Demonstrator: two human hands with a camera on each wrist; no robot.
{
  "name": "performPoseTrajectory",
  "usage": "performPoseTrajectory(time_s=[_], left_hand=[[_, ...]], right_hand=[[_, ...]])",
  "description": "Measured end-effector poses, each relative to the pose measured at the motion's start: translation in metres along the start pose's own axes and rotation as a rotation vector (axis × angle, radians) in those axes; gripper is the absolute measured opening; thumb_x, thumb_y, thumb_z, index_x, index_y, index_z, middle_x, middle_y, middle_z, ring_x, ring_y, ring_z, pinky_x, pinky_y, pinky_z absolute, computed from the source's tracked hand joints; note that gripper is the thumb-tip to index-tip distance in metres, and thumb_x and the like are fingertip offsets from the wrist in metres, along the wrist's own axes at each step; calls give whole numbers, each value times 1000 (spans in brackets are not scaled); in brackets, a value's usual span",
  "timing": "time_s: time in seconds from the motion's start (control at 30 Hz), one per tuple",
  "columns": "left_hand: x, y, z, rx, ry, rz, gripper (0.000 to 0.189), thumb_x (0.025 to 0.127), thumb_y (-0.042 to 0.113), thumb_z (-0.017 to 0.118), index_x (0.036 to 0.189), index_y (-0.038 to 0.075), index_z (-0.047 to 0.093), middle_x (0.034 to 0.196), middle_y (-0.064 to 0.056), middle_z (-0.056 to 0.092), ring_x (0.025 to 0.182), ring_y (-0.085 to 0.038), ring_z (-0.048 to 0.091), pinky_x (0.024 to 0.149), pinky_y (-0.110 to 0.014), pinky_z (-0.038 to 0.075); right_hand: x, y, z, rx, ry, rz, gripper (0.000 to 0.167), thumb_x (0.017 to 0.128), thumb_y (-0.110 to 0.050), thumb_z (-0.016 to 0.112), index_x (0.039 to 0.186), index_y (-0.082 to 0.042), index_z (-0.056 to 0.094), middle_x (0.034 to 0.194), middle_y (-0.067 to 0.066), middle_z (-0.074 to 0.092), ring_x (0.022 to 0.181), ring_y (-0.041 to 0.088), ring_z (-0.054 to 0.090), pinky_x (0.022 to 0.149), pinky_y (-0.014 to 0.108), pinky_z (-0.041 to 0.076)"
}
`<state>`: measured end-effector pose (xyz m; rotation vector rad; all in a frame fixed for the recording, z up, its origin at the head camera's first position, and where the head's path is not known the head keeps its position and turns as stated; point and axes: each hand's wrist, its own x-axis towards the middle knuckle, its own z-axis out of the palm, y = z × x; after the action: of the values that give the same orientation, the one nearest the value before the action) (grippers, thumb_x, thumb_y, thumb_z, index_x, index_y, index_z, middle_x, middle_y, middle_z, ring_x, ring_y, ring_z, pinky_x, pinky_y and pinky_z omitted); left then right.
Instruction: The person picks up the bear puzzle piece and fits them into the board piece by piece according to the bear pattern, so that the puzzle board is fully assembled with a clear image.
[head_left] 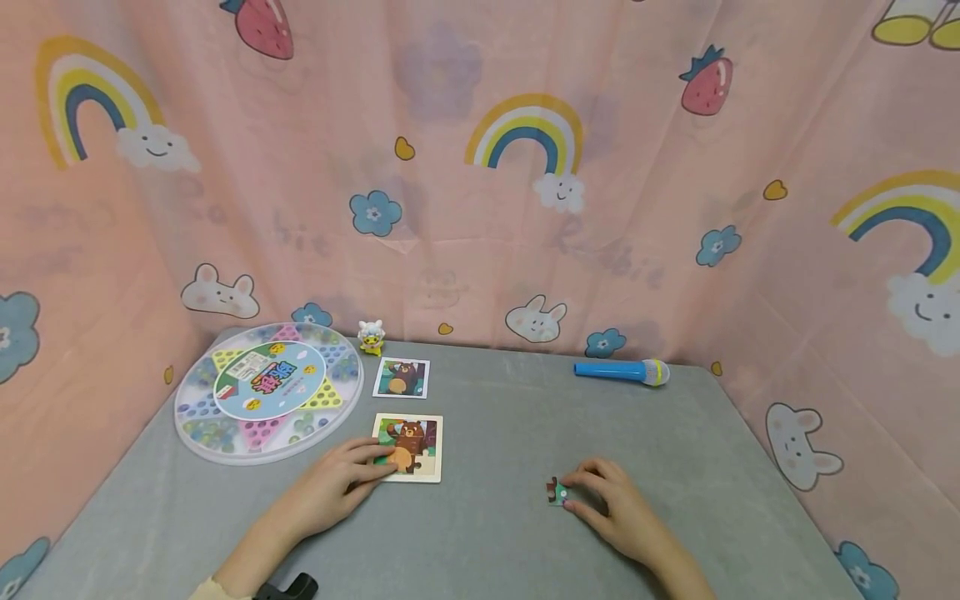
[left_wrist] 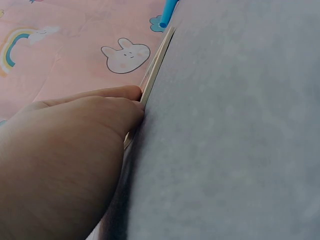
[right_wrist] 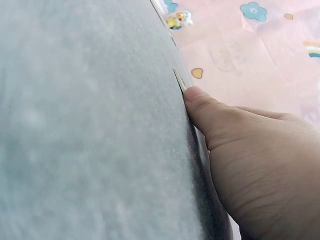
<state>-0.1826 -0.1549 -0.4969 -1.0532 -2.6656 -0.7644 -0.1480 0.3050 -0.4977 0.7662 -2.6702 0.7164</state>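
Note:
A wooden jigsaw puzzle point(head_left: 415, 446) with a brown bear picture lies flat on the table; pale bare wood shows at its lower right. My left hand point(head_left: 341, 486) holds it by the left side, with fingertips over the picture and the thumb at the edge. In the left wrist view, the board's thin edge point(left_wrist: 159, 62) meets the fingertips. To the right, my right hand point(head_left: 618, 510) pinches a small green and brown puzzle piece point(head_left: 556, 492) between thumb and forefinger, at table level. The piece point(right_wrist: 179, 80) appears edge-on in the right wrist view.
Beyond the puzzle lies a bear picture card point(head_left: 402, 378), with a small toy figure point(head_left: 371, 337) behind it. A round Chinese checkers board point(head_left: 341, 333) occupies the left. At the back right lies a blue toy microphone point(head_left: 621, 372). Pink patterned cloth point(head_left: 450, 267) encloses the table.

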Motion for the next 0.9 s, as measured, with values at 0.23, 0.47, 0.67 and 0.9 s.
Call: performPoseTrajectory(time_s=[0.23, 0.47, 0.67, 0.9], left_hand=[[-1, -1, 0, 0, -6, -4, 33, 99, 11, 74, 131, 19, 78, 144, 0, 67, 135, -32, 59, 108, -58, 51], [0, -2, 1, 5, 10, 4, 33, 98, 10, 75, 130, 17, 79, 144, -1, 68, 135, -34, 59, 109, -59, 50], [0, -2, 0, 14, 14, 3, 33, 97, 10, 76, 129, 18, 79, 143, -1, 68, 135, -34, 60, 109, -59, 50], [0, 1, 0, 6, -10, -14, 33, 98, 10, 75, 130, 18, 79, 144, -1, 68, 136, -34, 59, 109, -58, 50]], right_hand=[[0, 0, 1, 12, -16, 54, 25, 93, -21, 83, 114, -30, 76, 113, -19, 61, 106, 5, 56, 89, 38, 55], [7, 2, -2, 78, -11, 51, 20, 98, -17, 78, 116, -24, 74, 112, -17, 65, 103, 7, 60, 88, 34, 56], [24, -2, -11, 65, -102, 109, 20, 101, -21, 75, 120, -15, 73, 111, -11, 67, 100, 8, 65, 88, 33, 58], [52, -20, -7, 18, -163, 171, 23, 103, -27, 73, 123, -16, 73, 109, -10, 67, 98, 9, 64, 87, 34, 59]])
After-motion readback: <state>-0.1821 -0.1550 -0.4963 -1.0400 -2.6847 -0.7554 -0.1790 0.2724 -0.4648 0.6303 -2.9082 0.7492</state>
